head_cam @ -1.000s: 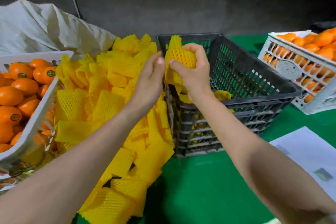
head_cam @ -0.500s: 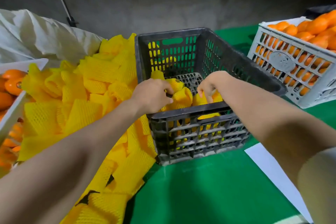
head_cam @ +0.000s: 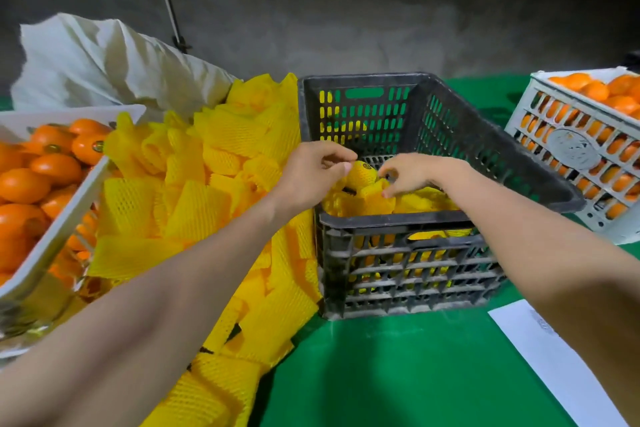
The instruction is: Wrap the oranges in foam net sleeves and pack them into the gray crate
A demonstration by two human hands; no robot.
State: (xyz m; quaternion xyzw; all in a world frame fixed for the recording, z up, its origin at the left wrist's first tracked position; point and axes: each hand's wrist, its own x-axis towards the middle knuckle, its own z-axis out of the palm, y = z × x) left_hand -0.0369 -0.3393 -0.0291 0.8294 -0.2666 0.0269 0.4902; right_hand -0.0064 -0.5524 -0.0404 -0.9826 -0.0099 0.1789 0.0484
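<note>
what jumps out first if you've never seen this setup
The heap of bright yellow foam net sleeves left of centre grabs the eye first, spilling against the gray crate in the middle. Over that crate the left hand and right hand meet at a net-wrapped orange lying on other wrapped ones. Bare oranges fill a white crate at the left edge, and a second white crate stands far right.
</note>
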